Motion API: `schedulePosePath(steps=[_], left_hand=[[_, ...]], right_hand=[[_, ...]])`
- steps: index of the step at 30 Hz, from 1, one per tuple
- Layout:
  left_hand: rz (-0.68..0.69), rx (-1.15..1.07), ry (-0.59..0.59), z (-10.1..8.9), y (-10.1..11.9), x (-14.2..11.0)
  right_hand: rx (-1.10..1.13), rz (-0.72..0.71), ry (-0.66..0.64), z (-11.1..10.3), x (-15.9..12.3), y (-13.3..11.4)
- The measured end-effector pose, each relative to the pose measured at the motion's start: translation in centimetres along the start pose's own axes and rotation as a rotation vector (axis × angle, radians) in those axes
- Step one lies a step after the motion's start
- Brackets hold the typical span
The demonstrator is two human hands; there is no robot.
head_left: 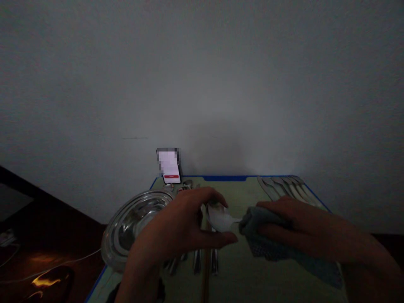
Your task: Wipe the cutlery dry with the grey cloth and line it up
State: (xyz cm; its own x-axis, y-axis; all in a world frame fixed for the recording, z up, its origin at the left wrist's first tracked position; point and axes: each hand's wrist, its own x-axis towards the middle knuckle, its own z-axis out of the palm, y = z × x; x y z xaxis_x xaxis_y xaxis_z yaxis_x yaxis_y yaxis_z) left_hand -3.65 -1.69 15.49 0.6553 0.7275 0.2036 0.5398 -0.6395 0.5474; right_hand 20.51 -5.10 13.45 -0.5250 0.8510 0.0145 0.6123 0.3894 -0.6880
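A metal spoon (220, 217) is held level above the table, its bowl toward the left. My right hand (293, 225) is closed round a grey-green cloth (263, 225), which wraps the spoon's handle. My left hand (186, 223) curves about the bowl, index finger at its upper edge. Its thumb stands apart below the bowl, and a gap shows between them. Whether the other left fingers touch the spoon is hidden. Beneath my hands, the handles of several pieces of cutlery (197, 261) lie on the table.
A shiny metal bowl (110, 235) stands at the table's left, partly behind my left forearm. A phone (170, 164) leans on the wall (252, 84) at the back. Several forks or similar cutlery (285, 187) lie in a row at back right. The table (240, 191) has a blue edge.
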Motion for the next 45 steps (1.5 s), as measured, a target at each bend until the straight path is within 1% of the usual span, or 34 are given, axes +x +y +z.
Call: schedulePosePath(steps=[1,3,5,8,10,13,15,17,19,22,24,29,31,33,34,36,38,39,41,43,45], left_hand=[[0.012,0.025,-0.039,0.3,0.6,0.1],[0.03,0.064,-0.087,0.9,1.4,0.3],[0.054,0.08,-0.078,1.0,1.7,0.4],[0.102,0.059,-0.011,0.5,1.1,0.2],[0.101,0.039,0.049,-0.2,0.3,-0.1],[0.064,0.022,0.148,-1.4,-0.8,-0.6],[0.07,0.014,0.226,-1.9,-1.3,-0.9],[0.078,0.01,0.286,-2.0,-1.5,-1.0],[0.069,0.012,0.305,-1.9,-1.3,-1.0],[0.05,0.019,0.241,-1.4,-0.7,-0.9],[0.063,0.034,0.178,-1.0,-0.1,-0.6],[0.146,0.109,0.089,0.7,1.3,0.5],[0.182,0.109,0.052,1.2,1.6,0.9],[0.197,0.09,0.04,1.3,1.5,1.1],[0.195,0.079,0.05,1.1,1.2,1.0],[0.172,0.056,0.105,0.6,0.5,0.8],[0.12,0.027,0.187,-0.2,-0.4,0.4],[0.084,0.015,0.247,-0.6,-0.9,0.2],[0.033,-0.024,0.32,-1.3,-1.6,-0.2],[0.006,-0.092,0.357,-1.7,-2.0,-0.3],[0.002,-0.192,0.378,-1.6,-2.2,-0.2]], right_hand=[[-0.055,-0.009,-0.029,0.3,0.3,-0.4],[-0.083,-0.048,-0.077,0.6,1.0,-1.0],[-0.032,-0.096,-0.086,0.8,1.7,-1.2],[0.068,-0.152,-0.08,0.5,2.2,-0.9],[0.101,-0.151,-0.082,-0.1,2.0,-0.3],[0.179,-0.077,-0.087,-1.3,1.0,0.8],[0.244,-0.011,-0.062,-2.1,0.1,1.4],[0.273,0.03,-0.028,-2.6,-0.6,1.8],[0.292,0.055,0.002,-2.8,-0.9,2.0],[0.365,0.09,-0.022,-2.7,-0.9,2.0],[0.364,0.077,-0.051,-2.4,-0.7,1.8],[0.107,-0.091,-0.071,-1.2,0.6,0.4],[0.088,-0.128,-0.072,-0.6,1.3,-0.1],[0.102,-0.144,-0.058,-0.2,1.8,-0.3],[0.102,-0.142,-0.056,-0.2,1.9,-0.2],[0.103,-0.112,-0.065,-0.5,1.7,0.2],[0.138,-0.053,-0.074,-1.3,1.1,1.0],[0.179,-0.018,-0.075,-1.7,0.8,1.3],[0.242,0.031,-0.047,-2.6,0.0,2.0],[0.249,0.048,-0.007,-3.2,-0.5,2.4],[0.233,0.047,0.011,-3.4,-0.7,2.5]])
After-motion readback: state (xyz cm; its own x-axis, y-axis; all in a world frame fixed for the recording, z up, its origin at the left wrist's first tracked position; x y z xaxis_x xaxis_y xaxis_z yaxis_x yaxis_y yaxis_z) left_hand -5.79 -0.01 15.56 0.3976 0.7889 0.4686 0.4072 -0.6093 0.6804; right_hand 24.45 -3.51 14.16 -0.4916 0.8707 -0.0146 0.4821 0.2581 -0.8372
